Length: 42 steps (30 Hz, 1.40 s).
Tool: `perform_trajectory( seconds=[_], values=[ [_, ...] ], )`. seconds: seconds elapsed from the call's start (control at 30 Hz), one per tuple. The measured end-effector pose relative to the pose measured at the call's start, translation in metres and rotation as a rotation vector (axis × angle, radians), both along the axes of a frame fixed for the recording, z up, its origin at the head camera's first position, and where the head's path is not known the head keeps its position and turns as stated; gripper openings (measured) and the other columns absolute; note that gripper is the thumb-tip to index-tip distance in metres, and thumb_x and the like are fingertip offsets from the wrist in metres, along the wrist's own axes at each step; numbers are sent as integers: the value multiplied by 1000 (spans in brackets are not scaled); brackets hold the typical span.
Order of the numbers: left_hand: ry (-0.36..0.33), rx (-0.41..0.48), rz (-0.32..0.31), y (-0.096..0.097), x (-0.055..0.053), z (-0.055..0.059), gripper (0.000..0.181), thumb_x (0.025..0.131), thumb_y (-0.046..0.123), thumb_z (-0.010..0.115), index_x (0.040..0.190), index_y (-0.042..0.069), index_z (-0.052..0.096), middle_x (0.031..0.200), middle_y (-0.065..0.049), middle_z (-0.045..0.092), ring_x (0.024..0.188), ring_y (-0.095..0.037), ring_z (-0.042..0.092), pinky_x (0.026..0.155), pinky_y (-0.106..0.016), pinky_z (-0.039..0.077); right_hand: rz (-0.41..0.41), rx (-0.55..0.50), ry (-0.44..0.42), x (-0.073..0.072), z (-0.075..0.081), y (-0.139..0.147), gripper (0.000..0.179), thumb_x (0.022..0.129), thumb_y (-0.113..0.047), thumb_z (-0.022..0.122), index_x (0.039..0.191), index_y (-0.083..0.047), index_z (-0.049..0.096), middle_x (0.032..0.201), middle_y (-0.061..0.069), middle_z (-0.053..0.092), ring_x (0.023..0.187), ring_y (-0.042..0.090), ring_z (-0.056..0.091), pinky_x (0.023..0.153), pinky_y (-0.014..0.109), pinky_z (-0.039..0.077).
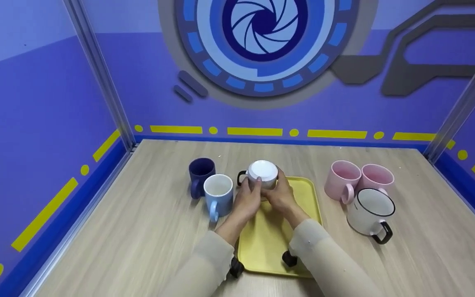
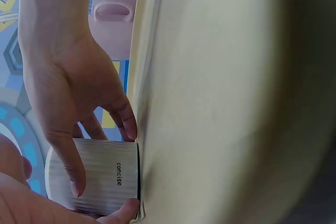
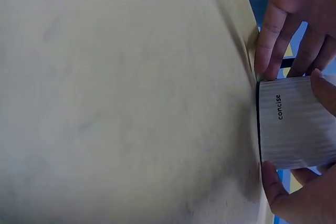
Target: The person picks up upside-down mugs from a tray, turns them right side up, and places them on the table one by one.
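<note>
A white mug (image 1: 263, 170) with a black rim and black handle stands upside down at the far end of the yellow tray (image 1: 268, 243). My left hand (image 1: 247, 203) holds its left side, thumb on the near wall. From the right, my right hand (image 1: 281, 195) grips the same mug. Both wrist views show the word "concise" on the mug's wall (image 2: 100, 174), with its dark rim down at the tray surface (image 3: 131, 98). The handle points left, behind the left hand's fingers (image 3: 281, 38).
Left of the tray stand a dark blue mug (image 1: 201, 167) and a light blue mug (image 1: 219, 200). To the right are two pink mugs (image 1: 339, 183) (image 1: 377, 175) and a white enamel-style mug (image 1: 365, 216) with a black handle. Blue-purple panels (image 1: 138, 78) enclose the wooden table (image 1: 146, 214).
</note>
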<state>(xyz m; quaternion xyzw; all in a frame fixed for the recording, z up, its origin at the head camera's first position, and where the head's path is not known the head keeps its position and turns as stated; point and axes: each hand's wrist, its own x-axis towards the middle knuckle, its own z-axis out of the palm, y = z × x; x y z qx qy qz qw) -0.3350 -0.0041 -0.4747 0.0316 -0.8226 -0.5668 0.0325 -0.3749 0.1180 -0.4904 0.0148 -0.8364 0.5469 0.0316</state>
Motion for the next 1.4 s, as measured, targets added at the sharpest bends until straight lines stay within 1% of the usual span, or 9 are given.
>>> perform_trajectory(
  seconds=[0.1,0.27,0.57,0.8,0.9,1.03,1.13,1.27,1.4],
  values=[
    [3,-11,-22,1,4,1,68,111,44,39,159,-2,31,159,-25,43,149,-40,40,124,-51,32,-18,14,9,4,0,3,95,82,-17,86,159,-5,31,157,24,46,145,42,44,123,56,32],
    [56,-78,-37,-1,12,4,66,111,42,40,155,-6,35,155,-28,47,145,-44,44,121,-55,35,-16,26,61,9,2,9,91,80,-21,88,154,-4,39,146,25,54,136,40,52,117,55,39],
    [183,-180,-63,-1,38,9,60,108,34,48,154,-4,39,154,-26,50,142,-46,46,119,-59,37,26,-99,150,26,11,23,86,79,-17,90,150,-4,43,136,22,54,123,35,56,105,48,48],
    [332,-270,-101,-6,59,10,58,101,20,58,151,-4,44,150,-23,55,140,-41,51,117,-57,38,37,-113,155,49,19,35,89,78,-24,92,151,-10,42,138,21,53,119,36,61,99,46,51],
    [347,-286,-119,-12,69,10,55,99,18,61,150,0,49,147,-18,59,135,-38,55,114,-54,42,50,-121,139,61,22,40,89,78,-24,92,151,-13,42,142,21,54,124,38,60,102,50,51],
    [382,-277,-107,-22,78,10,42,96,14,65,138,7,60,132,-9,68,122,-29,62,105,-48,50,61,-136,127,80,26,46,87,77,-24,93,149,-16,44,143,19,57,124,38,62,100,51,53],
    [425,-271,-71,-28,81,11,32,95,14,70,125,9,62,118,-6,65,109,-24,64,94,-40,54,64,-140,131,93,30,50,85,76,-24,94,146,-18,47,139,16,61,120,37,64,97,48,54],
    [442,-268,-56,-34,83,12,30,96,18,71,120,9,56,115,-6,58,103,-21,63,83,-30,54,60,-137,122,109,35,56,85,74,-25,95,145,-21,48,137,11,63,116,33,65,95,44,54],
    [406,-253,-146,-36,85,14,28,101,22,67,125,13,56,118,-5,61,105,-20,64,81,-31,57,53,-124,124,123,38,60,85,74,-24,95,145,-20,49,135,11,64,113,31,65,93,40,52]
  ],
)
